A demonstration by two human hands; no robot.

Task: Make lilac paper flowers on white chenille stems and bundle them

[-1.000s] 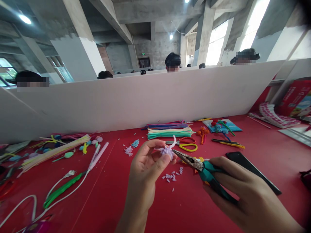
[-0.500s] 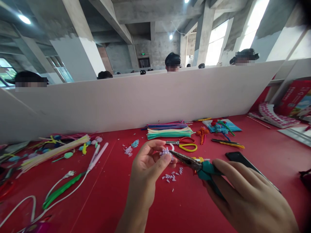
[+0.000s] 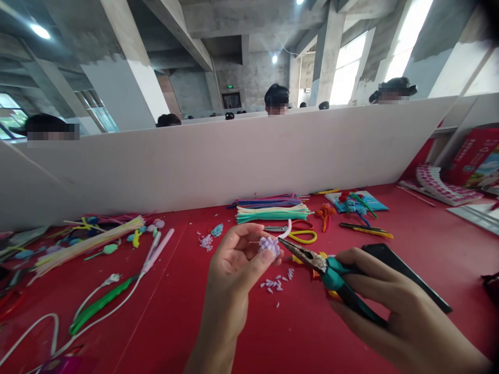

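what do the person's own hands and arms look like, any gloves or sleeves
Both the left hand and the right hand are bare, with no gloves. No sleeve, ring, watch or marking shows on either hand or on the visible part of the forearms.

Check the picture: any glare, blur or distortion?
Head view: right-hand windows blown out, upper-left ceiling light flaring; head view: left pillar leaning, apparently wide-angle distortion; head view: top-right corner dark; head view: pliers and lilac piece readable.

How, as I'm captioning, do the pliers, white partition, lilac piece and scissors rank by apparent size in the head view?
1. White partition
2. Pliers, partly covered
3. Scissors
4. Lilac piece
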